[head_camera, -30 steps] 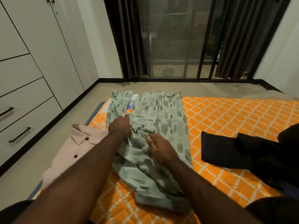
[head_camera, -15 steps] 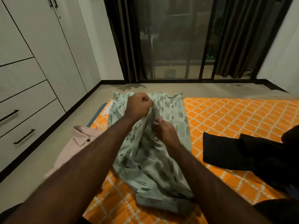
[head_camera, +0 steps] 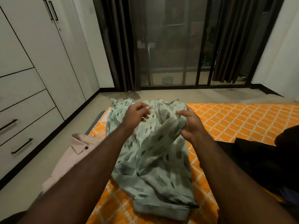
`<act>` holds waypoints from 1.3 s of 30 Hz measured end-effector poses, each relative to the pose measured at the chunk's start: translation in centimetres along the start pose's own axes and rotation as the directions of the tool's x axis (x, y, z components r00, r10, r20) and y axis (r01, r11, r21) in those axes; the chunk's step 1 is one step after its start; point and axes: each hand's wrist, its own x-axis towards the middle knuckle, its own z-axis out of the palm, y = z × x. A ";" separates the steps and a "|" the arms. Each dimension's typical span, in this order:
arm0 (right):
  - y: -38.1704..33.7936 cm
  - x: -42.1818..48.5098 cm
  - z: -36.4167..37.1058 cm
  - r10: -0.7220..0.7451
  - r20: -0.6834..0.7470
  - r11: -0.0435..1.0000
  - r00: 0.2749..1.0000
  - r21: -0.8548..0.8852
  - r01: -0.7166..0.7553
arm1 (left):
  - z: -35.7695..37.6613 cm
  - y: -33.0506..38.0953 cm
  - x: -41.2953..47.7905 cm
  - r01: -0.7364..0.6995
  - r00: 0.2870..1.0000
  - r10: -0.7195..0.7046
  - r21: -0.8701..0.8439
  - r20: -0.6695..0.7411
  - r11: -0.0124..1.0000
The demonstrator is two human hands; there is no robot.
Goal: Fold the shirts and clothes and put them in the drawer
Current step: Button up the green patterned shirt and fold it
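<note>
1. The green patterned shirt [head_camera: 155, 156] lies on the orange quilted mattress [head_camera: 234, 120], running from the mattress's far edge at 12 o'clock down toward 6 o'clock; its middle is bunched and lifted, its lower hem flat near the person.
2. The right hand [head_camera: 191, 125] has its grip closed round a raised fold of the green shirt, thumb and fingers curled into the cloth, at about 1 o'clock from the shirt's middle.
3. The left hand [head_camera: 137, 113] hovers above the shirt's upper part at about 11 o'clock; its fingers are curled, but blur hides whether the grip holds cloth or nothing, so I cannot tell.
4. A pale pink shirt [head_camera: 71, 157] with dark buttons lies at 9 o'clock, hanging over the mattress's left edge toward the floor.
5. A black garment [head_camera: 258, 160] lies on the mattress at 3 o'clock, apart from the green shirt.
6. The white wardrobe drawers [head_camera: 21, 126] with dark bar handles stand at 9 to 10 o'clock, all closed.
</note>
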 end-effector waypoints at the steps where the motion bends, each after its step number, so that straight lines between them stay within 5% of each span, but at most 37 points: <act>1: -0.4 0.3 0.1 0.008 -0.009 1.000 1.000 0.004 -0.008 | -0.5 -1.7 0.3 0.077 0.997 -0.077 -0.047 0.004 0.996; 8: -4.9 5.0 0.5 -0.005 0.022 0.992 1.000 -0.129 0.008 | 2.1 -8.6 0.3 0.375 0.848 -0.304 -0.085 0.434 0.923; 15: -9.4 13.5 0.3 -0.064 0.060 0.969 0.996 -0.235 0.076 | 5.2 -11.1 2.6 0.458 0.781 -0.460 0.114 0.421 0.882; 19: -9.5 18.9 -0.5 -0.131 0.095 0.977 0.987 -0.155 0.145 | 5.1 -15.1 3.8 0.447 0.757 -0.359 -0.033 0.546 0.894; 22: -6.5 23.1 -3.2 -0.077 0.081 0.971 0.994 -0.222 0.093 | 4.5 -17.0 4.2 0.436 0.791 -0.340 -0.079 0.509 0.897; 24: -3.2 23.9 -5.4 0.071 -0.110 0.862 0.991 -0.494 -0.116 | 4.3 -17.5 4.0 0.384 0.810 -0.260 -0.140 0.526 0.913; 27: 2.1 24.3 -10.7 0.165 -0.430 0.504 0.888 -0.737 -0.451 | 4.2 -17.9 4.0 0.361 0.801 -0.211 -0.171 0.560 0.917; 32: 3.6 22.0 -14.2 0.010 -0.427 0.537 0.904 -0.761 -0.365 | 4.7 -17.6 4.0 0.390 0.793 -0.297 -0.067 0.532 0.919; 37: 4.2 13.9 -12.9 0.094 -0.412 0.426 0.906 -0.806 -0.411 | 5.4 -16.4 2.5 0.426 0.842 -0.432 0.092 0.324 0.900; 39: 4.9 10.8 -12.4 0.137 -0.415 0.300 0.899 -0.848 -0.437 | 5.7 -15.4 1.8 0.427 0.859 -0.456 0.167 0.233 0.889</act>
